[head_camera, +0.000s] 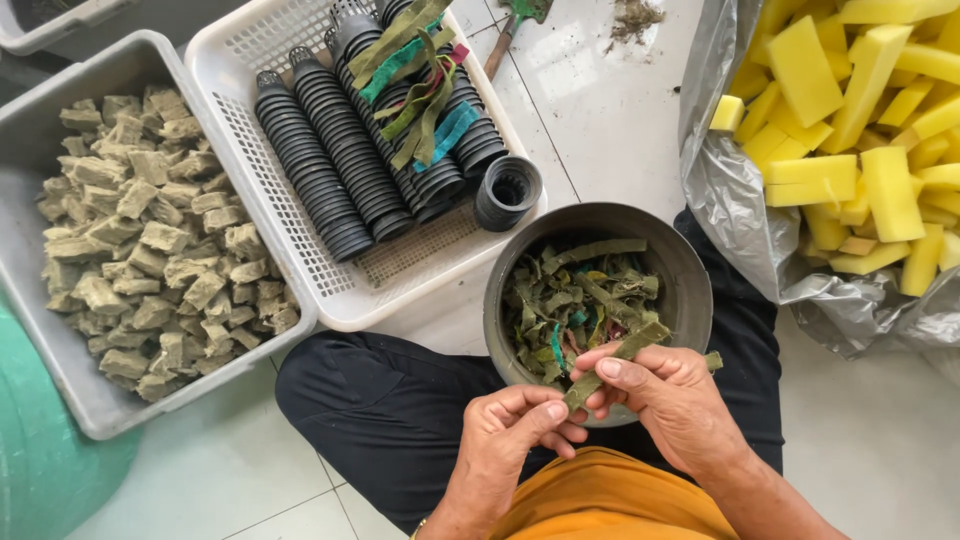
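Head view: at nine o'clock a grey tub holds mossy cubes; at twelve, black pots lie stacked and unfilled in a white basket. At six, left hand and right hand both pinch one green strip over the bowl, many strips remaining; yellow sponges at two.

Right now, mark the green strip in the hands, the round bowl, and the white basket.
green strip (612, 364), head view, mid-length.
round bowl (690, 275), head view, bare right inner wall.
white basket (215, 60), head view, left rim.
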